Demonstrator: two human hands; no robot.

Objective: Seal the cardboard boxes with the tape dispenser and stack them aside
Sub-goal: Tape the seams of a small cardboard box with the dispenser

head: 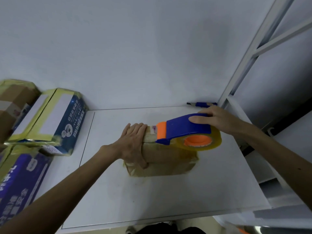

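Left hand (135,144), fingers straight, pins the box (162,159). Right hand (217,120) grips the tape dispenser (184,130) at its 2 o'clock. If the box slips, the tape may skew.

A white table (168,196) runs up to a pale wall, a thin dark line tracing its top near the edges. Near its middle a brown cardboard box (168,159) lies flat, wrapped in clear tape, and at the far right corner — tight against the wall — lies a blue pencil (201,104). Along the left edge sit yellow-taped boxes (55,119) (which of them touch the tabletop cannot be told), well apart from the brown one.
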